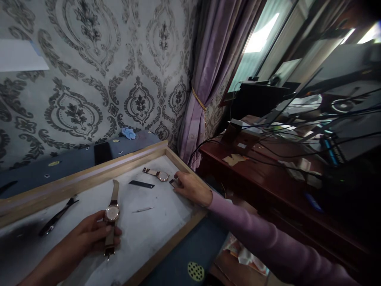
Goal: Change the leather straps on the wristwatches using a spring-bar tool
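Head view, round hand-held watch [112, 213], wood-rimmed tray [171, 248]

Domestic room, apparently in a home, judging by furnishings: pale wallpaper [139, 101] with dark floral medallions; mauve curtain [216, 43], gathered by gold tie-back [199, 99]; bright window [262, 37] beside it; dark red wooden tabletop [219, 153], cluttered with cables [268, 162] and odds and ends [235, 159]; blue cloth [178, 262] with yellow spotted motifs [195, 271]; not identifiable as bedroom or study

A head-worn view — facing forward and down — looks from close above the tray [178, 238] toward the patterned wall [119, 59].
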